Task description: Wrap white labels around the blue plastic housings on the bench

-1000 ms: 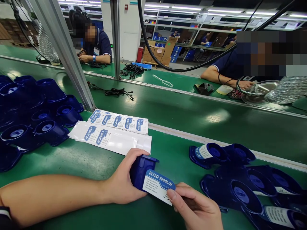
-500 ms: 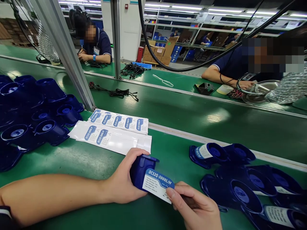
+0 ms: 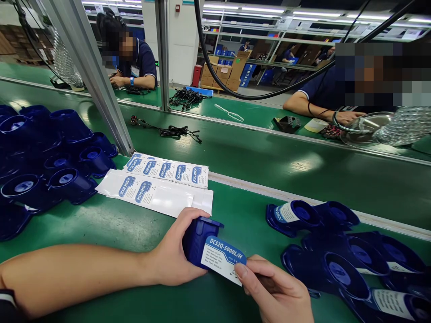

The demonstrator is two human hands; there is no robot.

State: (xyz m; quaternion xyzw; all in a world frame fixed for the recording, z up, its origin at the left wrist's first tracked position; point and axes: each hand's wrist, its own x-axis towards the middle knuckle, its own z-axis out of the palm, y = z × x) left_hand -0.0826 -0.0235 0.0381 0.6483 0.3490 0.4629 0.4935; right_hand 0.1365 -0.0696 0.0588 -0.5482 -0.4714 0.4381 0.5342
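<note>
My left hand (image 3: 182, 249) is wrapped round a dark blue plastic housing (image 3: 194, 237), held tilted above the green bench. Between the thumb and fingers of my right hand (image 3: 272, 287) is the right end of a blue and white label (image 3: 222, 260) reading DC52Q-5000L/H. The label's left end lies over the side of the housing; whether it is stuck there I cannot tell. Sheets of the same labels (image 3: 168, 170) lie on the bench beyond my left hand, one partly bare of labels.
Many blue housings (image 3: 67, 179) are heaped at the left. Several labelled housings (image 3: 340, 273) stand at the right. A metal post (image 3: 101, 80) rises at the left. Black cables (image 3: 175, 131) lie on the strip beyond. Two co-workers sit across, and a black hose (image 3: 218, 83) hangs ahead.
The label and my right hand have shifted very slightly to the right. The black cables on the strip have moved right. My left hand and the housing look unmoved.
</note>
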